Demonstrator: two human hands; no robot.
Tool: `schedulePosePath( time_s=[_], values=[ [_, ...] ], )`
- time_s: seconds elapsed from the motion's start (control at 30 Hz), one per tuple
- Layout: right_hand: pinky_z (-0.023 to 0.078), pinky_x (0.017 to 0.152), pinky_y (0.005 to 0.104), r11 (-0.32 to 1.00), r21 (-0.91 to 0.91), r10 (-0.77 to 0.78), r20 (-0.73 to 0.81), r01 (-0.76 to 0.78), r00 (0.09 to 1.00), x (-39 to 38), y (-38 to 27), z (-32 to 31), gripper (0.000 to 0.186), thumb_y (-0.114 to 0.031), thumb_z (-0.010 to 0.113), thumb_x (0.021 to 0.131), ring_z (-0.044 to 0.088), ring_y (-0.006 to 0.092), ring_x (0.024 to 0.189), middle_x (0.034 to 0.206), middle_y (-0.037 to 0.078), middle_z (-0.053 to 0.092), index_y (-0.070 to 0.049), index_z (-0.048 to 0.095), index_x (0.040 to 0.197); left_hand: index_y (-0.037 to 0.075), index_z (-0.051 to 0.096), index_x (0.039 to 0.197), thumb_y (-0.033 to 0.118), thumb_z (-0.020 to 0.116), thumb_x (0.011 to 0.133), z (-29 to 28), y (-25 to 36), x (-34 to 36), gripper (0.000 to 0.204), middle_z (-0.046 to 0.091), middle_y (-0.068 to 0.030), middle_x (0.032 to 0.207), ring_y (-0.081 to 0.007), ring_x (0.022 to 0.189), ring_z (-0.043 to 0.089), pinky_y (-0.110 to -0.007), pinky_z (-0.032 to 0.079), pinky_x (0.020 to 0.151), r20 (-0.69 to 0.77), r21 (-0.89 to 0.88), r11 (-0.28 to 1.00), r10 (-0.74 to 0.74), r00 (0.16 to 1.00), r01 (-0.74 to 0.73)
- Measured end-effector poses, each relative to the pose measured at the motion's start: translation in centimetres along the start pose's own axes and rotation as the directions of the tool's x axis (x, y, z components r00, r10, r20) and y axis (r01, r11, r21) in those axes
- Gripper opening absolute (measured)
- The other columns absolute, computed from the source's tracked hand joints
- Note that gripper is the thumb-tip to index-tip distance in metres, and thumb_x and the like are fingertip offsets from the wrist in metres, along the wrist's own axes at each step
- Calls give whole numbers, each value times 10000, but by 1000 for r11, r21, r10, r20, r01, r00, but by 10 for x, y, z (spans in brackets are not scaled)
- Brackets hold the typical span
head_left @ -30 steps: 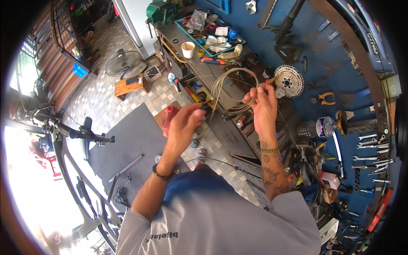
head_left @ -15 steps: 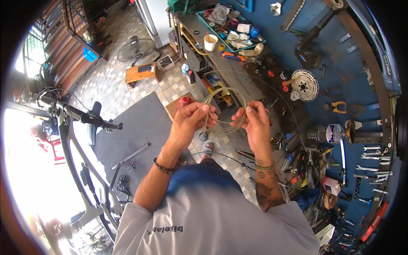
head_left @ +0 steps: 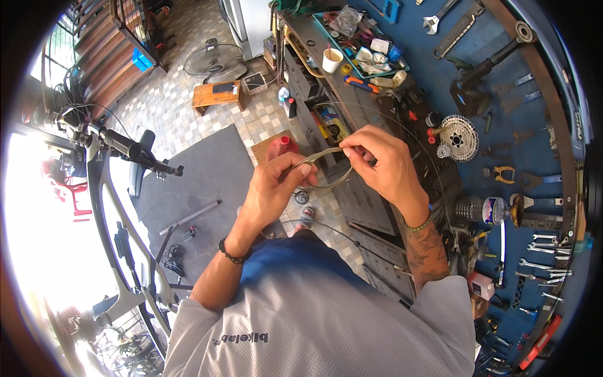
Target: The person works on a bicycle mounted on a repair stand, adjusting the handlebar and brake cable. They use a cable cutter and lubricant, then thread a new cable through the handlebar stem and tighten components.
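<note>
My left hand (head_left: 279, 182) is closed on the left side of a coil of thin, pale cable or tubing (head_left: 325, 153). My right hand (head_left: 377, 163) pinches the coil at its upper right, fingers bent and back of the hand facing up. The loops hang between both hands, seen at a slant. A thin loose strand arches beyond them over the workbench and down at the right. Behind my left hand stands a red container (head_left: 282, 141).
A workbench (head_left: 326, 88) carries a tool tray (head_left: 374, 56), a cup (head_left: 333, 60) and a cassette (head_left: 457, 138). Tools hang on a blue board (head_left: 477, 239). A bicycle (head_left: 129, 151) stands left over a dark mat (head_left: 182, 188); farther back are a fan (head_left: 213, 60) and a wooden stool (head_left: 218, 94).
My left hand came onto the coil and closed on it. My right hand has turned over to pinch its upper edge, and the loops have tilted flatter. The view has shifted slightly.
</note>
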State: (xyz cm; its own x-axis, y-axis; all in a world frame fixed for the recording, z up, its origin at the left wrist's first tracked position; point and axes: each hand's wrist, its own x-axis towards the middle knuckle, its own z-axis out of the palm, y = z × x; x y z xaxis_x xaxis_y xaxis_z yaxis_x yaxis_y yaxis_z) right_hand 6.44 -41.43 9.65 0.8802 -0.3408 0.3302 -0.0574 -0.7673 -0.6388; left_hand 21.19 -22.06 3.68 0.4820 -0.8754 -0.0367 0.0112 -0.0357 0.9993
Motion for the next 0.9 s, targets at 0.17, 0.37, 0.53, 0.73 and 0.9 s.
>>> schedulePosePath(
  time_s=[0.17,0.37,0.53,0.73,0.9],
  values=[
    [558,611,288,995,-83,-45,160,59,986,10,-7,-4,101,1,745,917,706,207,738,932,81,721,-13,726,1015,-35,741,1114,120,625,1069,-8,4,-9,199,766,-58,897,-112,865,712,-269,579,829,-29,18,1000,15,999,-14],
    [582,619,294,991,-75,-90,207,108,974,16,-10,-1,109,-19,754,916,713,210,731,908,86,726,-5,738,1022,-47,752,1134,105,638,1058,-20,12,-14,205,769,-70,901,-108,869,709,-270,579,827,-41,82,997,-7,999,10],
    [539,628,365,998,18,-64,185,61,981,14,-11,5,102,-30,749,864,691,249,685,847,87,699,-36,719,961,-43,763,1134,87,654,1043,-24,13,-16,193,772,-71,899,-101,858,701,-272,574,807,-46,100,995,23,999,-18],
    [587,650,285,1000,7,-31,162,30,986,11,-16,5,97,7,760,860,728,177,719,861,77,707,0,717,946,-43,766,1132,87,672,1032,-26,13,-16,189,777,-72,893,-95,847,700,-264,571,802,-33,126,992,33,999,-28],
    [611,674,264,978,167,115,55,-123,992,8,-8,11,72,21,721,896,734,137,753,899,67,691,31,674,949,-51,760,1120,115,665,1047,-25,13,-15,204,764,-68,876,-105,827,705,-263,579,794,-69,58,998,-4,998,8]
  ],
)
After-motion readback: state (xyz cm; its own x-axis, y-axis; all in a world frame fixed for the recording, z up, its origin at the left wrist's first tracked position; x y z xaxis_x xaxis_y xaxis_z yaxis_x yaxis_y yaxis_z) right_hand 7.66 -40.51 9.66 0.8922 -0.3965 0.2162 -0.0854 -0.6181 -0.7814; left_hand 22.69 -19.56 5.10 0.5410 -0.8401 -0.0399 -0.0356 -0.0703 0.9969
